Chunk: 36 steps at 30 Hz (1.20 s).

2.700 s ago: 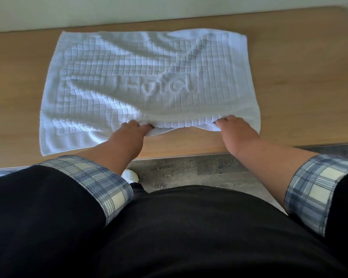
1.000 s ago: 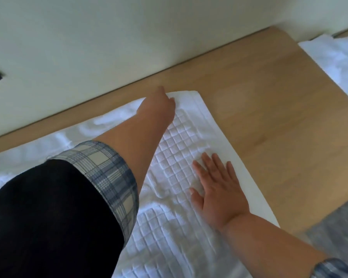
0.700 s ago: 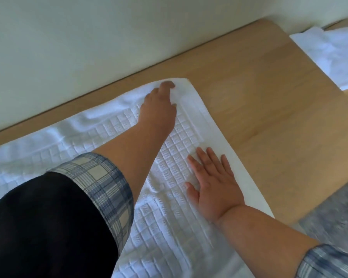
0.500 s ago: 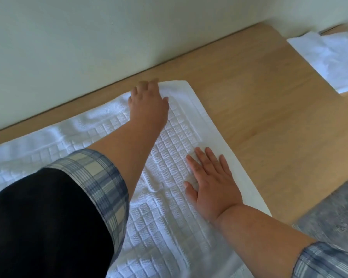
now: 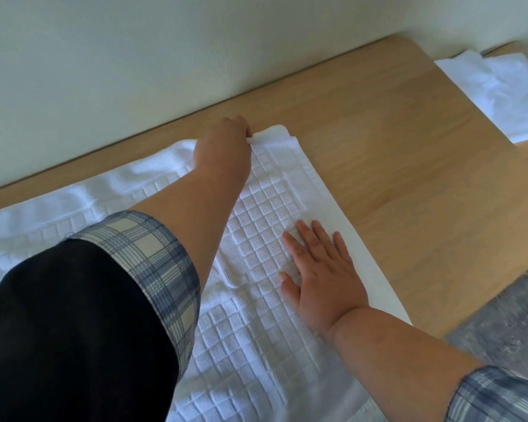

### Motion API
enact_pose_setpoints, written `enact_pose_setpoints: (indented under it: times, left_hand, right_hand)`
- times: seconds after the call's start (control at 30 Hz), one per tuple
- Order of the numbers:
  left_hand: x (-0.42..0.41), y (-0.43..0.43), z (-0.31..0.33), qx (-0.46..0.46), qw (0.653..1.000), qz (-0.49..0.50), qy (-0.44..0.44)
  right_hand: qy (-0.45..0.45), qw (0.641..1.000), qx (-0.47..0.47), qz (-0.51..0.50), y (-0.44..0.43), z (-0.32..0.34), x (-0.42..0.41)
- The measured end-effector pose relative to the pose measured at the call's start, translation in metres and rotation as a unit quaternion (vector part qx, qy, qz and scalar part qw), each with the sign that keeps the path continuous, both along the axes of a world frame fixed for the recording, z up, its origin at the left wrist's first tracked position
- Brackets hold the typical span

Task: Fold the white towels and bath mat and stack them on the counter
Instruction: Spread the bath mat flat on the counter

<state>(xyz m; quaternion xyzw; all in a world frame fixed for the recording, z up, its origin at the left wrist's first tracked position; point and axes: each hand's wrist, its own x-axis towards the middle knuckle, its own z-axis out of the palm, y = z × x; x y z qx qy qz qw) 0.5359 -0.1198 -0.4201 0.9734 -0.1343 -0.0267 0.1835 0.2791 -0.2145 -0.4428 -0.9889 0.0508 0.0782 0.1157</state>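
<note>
The white bath mat (image 5: 265, 208), woven in a raised grid, lies spread on the wooden counter (image 5: 409, 178). At its far right corner my left hand (image 5: 223, 147) pinches the edge, and that corner is lifted and curled slightly. Flat on the mat near its right border rests my right hand (image 5: 320, 269), fingers spread and pressing down. My left forearm and plaid-cuffed sleeve cross over the middle of the mat and hide part of it. A white towel (image 5: 497, 95) lies off to the far right.
A pale wall (image 5: 165, 56) runs right behind the counter's back edge. Bare wood lies between the mat and the far-right towel. Grey floor (image 5: 500, 330) shows past the counter's front edge at lower right.
My left hand went from resting on the mat's far corner to gripping its edge, which now curls up. My right hand stayed flat on the mat.
</note>
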Motion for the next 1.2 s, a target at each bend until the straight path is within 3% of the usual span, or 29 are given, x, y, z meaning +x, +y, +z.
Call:
enact_pose_setpoints:
  times: [0.13, 0.33, 0.57, 0.7, 0.87, 1.1, 1.2]
  left_hand:
    - [-0.016, 0.003, -0.002, -0.045, 0.999, 0.004, -0.029]
    - [-0.039, 0.002, -0.022, -0.017, 0.994, -0.051, -0.092]
    - [-0.044, -0.015, -0.034, 0.124, 0.981, -0.137, 0.063]
    - [-0.051, -0.001, -0.017, 0.077, 0.976, -0.173, 0.104]
    - [-0.155, 0.076, -0.003, 0.021, 0.988, -0.122, 0.091]
    - [-0.317, 0.17, -0.01, 0.146, 0.973, -0.046, 0.175]
    - [-0.344, 0.182, -0.016, 0.16, 0.968, -0.011, 0.191]
  right_hand:
    - [-0.002, 1.0, -0.006, -0.001, -0.001, -0.001, 0.001]
    - [-0.011, 1.0, -0.011, -0.001, -0.002, -0.003, -0.001]
    - [-0.018, 1.0, -0.019, -0.007, -0.002, -0.01, 0.001]
    - [-0.005, 0.999, -0.028, -0.016, -0.003, -0.012, 0.003]
    - [0.044, 0.998, -0.049, -0.008, -0.003, -0.007, 0.009]
    - [0.086, 0.993, -0.081, -0.016, 0.017, 0.007, 0.006]
    - [0.044, 0.998, 0.007, 0.04, 0.062, 0.022, -0.01]
